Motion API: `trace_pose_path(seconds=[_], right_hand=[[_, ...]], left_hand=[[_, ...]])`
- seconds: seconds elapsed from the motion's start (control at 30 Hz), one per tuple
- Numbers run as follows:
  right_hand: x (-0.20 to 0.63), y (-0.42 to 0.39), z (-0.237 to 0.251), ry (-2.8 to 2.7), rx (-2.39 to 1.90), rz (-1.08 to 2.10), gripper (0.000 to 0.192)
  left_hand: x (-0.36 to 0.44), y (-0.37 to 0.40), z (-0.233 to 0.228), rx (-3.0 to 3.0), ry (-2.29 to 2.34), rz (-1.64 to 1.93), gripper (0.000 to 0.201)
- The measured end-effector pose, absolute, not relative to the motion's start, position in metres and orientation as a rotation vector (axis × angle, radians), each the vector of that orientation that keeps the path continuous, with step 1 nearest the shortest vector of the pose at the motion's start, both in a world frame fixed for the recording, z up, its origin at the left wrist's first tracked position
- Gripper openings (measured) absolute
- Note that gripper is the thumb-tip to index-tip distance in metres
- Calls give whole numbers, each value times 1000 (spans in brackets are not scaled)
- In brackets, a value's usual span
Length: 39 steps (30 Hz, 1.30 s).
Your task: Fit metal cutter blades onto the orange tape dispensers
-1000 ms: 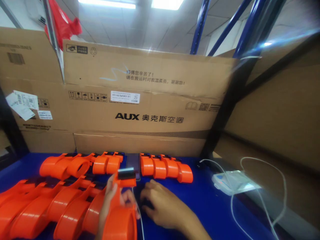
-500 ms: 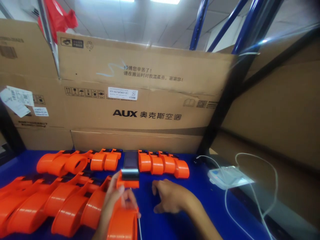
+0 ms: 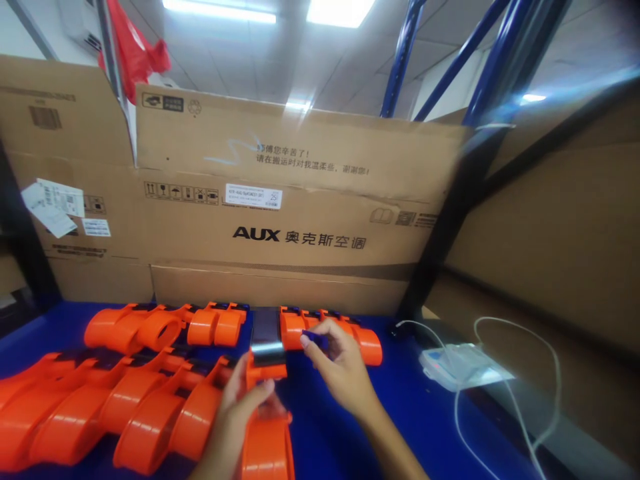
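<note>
- Holding an orange tape dispenser (image 3: 266,427) upright, the left hand (image 3: 235,427) sat low at centre, fingers wrapped around its body; its metal blade end (image 3: 267,355) pointed away from the wearer
- the right hand (image 3: 340,373) hovered just right of the blade, thumb and forefinger pinched together on a small dark blue piece (image 3: 316,340)
- the step in hand seemed to be fitting that piece onto the dispenser's head; the next move likely called for lining it up closely with the blade end
- rows of matching orange dispensers (image 3: 125,400) lay on the blue table (image 3: 415,420); cardboard boxes (image 3: 300,220) stood behind; a white device (image 3: 463,365) with cables lay to the right
</note>
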State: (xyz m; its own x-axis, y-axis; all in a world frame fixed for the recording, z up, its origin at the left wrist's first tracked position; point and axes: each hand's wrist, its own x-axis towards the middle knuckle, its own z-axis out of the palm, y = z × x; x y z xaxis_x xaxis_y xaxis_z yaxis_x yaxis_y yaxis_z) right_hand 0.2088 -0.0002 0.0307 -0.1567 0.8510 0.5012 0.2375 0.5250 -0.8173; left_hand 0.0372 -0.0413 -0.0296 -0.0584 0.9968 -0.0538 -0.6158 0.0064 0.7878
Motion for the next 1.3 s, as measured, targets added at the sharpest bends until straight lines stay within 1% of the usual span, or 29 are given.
trace_pose_path(seconds=[0.1, 0.17, 0.37, 0.5, 0.6, 0.73, 0.97, 1.07, 1.17, 1.2, 1.3], right_hand=[[201, -5, 26, -1648, -894, 932, 29], [195, -8, 22, -1657, -873, 957, 29], [188, -9, 15, -1706, -894, 905, 22], [190, -9, 16, -1738, -908, 828, 20], [192, -8, 15, -1752, -902, 810, 20], [192, -8, 15, -1743, -908, 754, 19], [192, -10, 20, -1883, -855, 717, 26], [191, -11, 18, -1857, -885, 730, 21], [190, -12, 15, -1817, -943, 739, 8], [190, -13, 15, -1834, -966, 728, 6], [193, -15, 19, -1934, -1018, 666, 11]], left_hand=[[38, -40, -31, 677, 813, 1497, 56], [38, -39, -33, 681, 843, 1497, 58], [33, -35, -35, 674, 855, 1462, 56], [31, -36, -34, 701, 844, 1400, 57], [34, -36, -35, 669, 858, 1432, 62], [38, -37, -34, 627, 855, 1471, 59], [41, -46, -25, 682, 841, 1471, 58], [41, -48, -24, 709, 858, 1461, 54], [41, -48, -25, 724, 898, 1443, 55], [41, -47, -26, 726, 906, 1441, 55], [40, -47, -27, 725, 912, 1444, 58]])
